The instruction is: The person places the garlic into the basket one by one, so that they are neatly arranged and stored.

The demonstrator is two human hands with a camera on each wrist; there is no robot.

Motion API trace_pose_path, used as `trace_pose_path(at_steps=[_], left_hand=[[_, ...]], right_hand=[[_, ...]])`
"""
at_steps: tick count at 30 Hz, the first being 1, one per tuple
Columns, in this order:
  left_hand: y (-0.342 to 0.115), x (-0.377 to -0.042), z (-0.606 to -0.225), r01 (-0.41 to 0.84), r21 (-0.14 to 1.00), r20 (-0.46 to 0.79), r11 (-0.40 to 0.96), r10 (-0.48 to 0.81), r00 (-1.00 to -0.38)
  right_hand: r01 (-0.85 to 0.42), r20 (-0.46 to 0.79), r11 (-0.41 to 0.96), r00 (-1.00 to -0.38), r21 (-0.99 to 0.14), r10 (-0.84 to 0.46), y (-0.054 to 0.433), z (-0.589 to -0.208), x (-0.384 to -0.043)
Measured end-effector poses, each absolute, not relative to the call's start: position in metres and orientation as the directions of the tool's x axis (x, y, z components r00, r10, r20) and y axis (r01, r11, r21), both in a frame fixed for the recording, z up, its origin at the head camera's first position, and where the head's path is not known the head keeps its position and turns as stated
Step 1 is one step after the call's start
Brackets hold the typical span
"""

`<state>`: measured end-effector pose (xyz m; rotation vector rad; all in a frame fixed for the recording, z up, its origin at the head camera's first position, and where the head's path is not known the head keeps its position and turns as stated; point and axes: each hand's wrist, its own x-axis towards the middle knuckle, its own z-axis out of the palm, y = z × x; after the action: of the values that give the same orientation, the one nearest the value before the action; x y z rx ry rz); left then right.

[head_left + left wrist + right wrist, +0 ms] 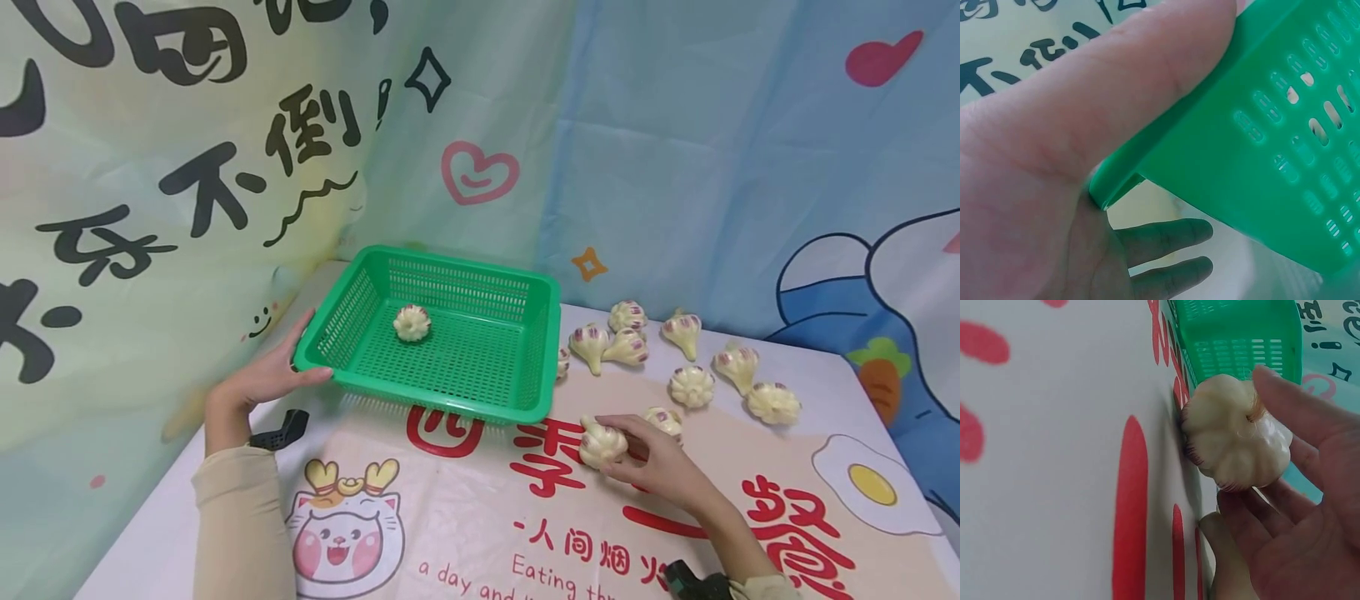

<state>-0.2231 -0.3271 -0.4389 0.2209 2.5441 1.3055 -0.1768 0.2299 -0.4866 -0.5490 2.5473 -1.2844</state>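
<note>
My left hand (273,371) holds the left end of a green plastic basket (442,402). In the left wrist view the thumb lies over the basket's rim (1166,134) while two fingers show outside its wall. One garlic bulb (412,323) lies inside the basket, towards its left. In front of the basket's right corner, my right hand (660,467) pinches another garlic bulb (602,443) between thumb and fingers. The right wrist view shows this white bulb (1235,434) with purple-tinged ends close to the tabletop. A further bulb (664,423) sits just behind the right hand.
Several garlic bulbs (692,387) are spread over the table right of the basket, one partly hidden by its right wall. A printed cloth (465,517) with red characters covers the tabletop. Printed curtains (675,150) hang along the back and left.
</note>
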Motion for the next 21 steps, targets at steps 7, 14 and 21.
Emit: trace_pose_path(at_steps=[7, 14, 21], left_hand=[[-0.3272, -0.2221, -0.4390, 0.002, 0.824, -0.173, 0.566, 0.255, -0.952], [-0.3262, -0.2213, -0.4380, 0.003, 0.822, -0.172, 0.570, 0.253, -0.952], [-0.3259, -0.2213, -0.4362, 0.005, 0.824, -0.168, 0.567, 0.253, -0.953]], right_hand=[[-0.223, -0.046, 0.527, -0.893, -0.820, -0.449, 0.2303, -0.4907, -0.1778], [-0.232, -0.022, 0.571, -0.915, -0.787, -0.402, 0.2276, -0.4929, -0.1769], [-0.226, -0.021, 0.601, -0.926, -0.767, -0.376, 0.2250, -0.4959, -0.1776]])
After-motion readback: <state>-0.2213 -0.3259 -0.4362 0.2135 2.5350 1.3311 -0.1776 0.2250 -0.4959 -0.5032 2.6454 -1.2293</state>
